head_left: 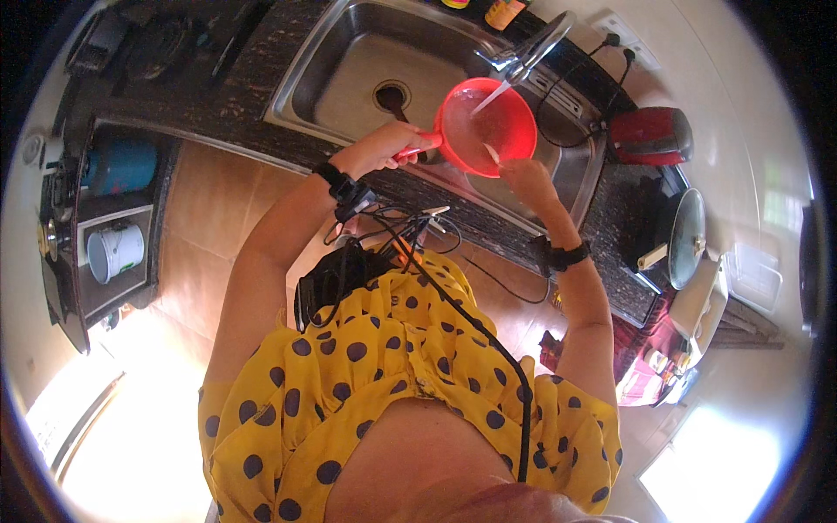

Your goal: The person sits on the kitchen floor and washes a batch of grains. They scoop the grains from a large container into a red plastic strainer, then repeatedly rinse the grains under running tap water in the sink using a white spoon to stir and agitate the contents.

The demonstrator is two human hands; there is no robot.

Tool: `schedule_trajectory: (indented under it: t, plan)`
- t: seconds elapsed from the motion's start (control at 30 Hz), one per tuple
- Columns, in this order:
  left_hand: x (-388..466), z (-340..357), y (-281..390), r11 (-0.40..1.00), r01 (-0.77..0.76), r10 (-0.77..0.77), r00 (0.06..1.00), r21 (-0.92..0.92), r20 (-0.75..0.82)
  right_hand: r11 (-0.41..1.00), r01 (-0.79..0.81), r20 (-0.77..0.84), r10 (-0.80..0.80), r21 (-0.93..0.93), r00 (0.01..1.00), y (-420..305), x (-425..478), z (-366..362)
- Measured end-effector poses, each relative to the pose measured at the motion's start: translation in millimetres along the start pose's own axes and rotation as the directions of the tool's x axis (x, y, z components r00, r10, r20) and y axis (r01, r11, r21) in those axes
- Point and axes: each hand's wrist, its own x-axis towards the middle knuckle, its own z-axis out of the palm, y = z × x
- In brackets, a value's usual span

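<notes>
My left hand (386, 147) grips the handle of a red plastic strainer or bowl (451, 147), held over the sink. A stream of water falls into it from the chrome faucet (539, 46). At the near right rim is my right hand (528, 183), its fingers curled. Something pale, a fingertip or a small utensil, reaches from that hand into the red vessel; I cannot tell which. Below lies the stainless steel sink (346, 65). A dark spoon or ladle (392, 99) rests over its drain, partly hidden by my left hand.
A red appliance (647, 136) stands right of the sink, near plugged-in cords (611, 40). Farther along are a glass lid (686, 238) and a pale tray (700, 310). Black cables (399, 225) hang between my arms. A white bucket (116, 253) sits on a shelf at left.
</notes>
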Motion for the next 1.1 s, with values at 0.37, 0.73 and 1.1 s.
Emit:
schedule_trajectory:
  t: [0.37,0.73,1.1]
  plan:
    - [-9.6,-0.6,8.1,0.998,0.05,-0.049,0.999,-0.033,0.018,0.422,-0.321,0.095,0.474,0.848,0.875,-12.2,13.5,-1.6]
    - [-12.9,-0.2,13.0,0.997,0.08,-0.081,0.997,0.005,0.005,0.97,-0.241,-0.088,0.242,0.017,0.966,-8.3,18.5,23.8]
    - [-16.2,1.4,17.7,0.995,0.098,-0.098,0.995,0.001,0.004,0.978,-0.136,-0.041,0.144,0.158,0.989,-40.7,7.8,-4.8]
